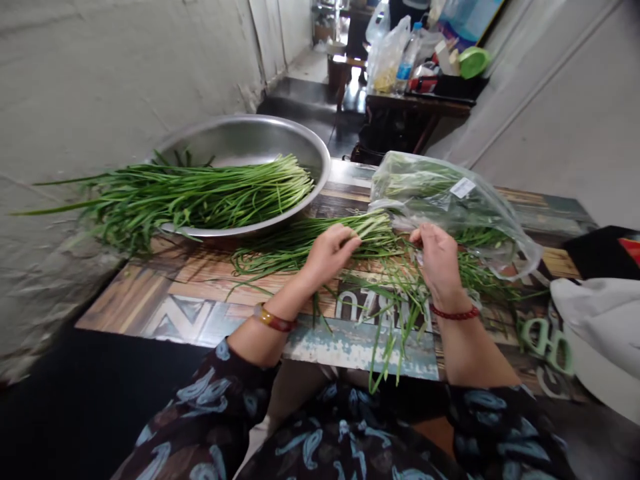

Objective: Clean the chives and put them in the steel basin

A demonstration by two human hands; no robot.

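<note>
On the wood-patterned table lies a bunch of garlic chives [377, 233], its pale stem ends pointing right. My left hand [333, 252] is closed over the near side of this bunch, thumb against curled fingers; whatever they grip is hidden. To the right of the stem ends, my right hand [439, 257] is closed in a pinch, with a small pale bit at its fingers too unclear to name. Loose chive scraps [400, 300] lie between my hands and hang over the front edge. Behind my right hand is a clear plastic bag [487, 200] with more chives inside.
A wide steel bowl [245, 130] at the back left holds a large heap of chives [215, 193], leaves hanging over its left rim. Green-handled scissors [547, 347] and a white cap [600, 320] are at the right. Another cluttered table [420, 103] stands behind.
</note>
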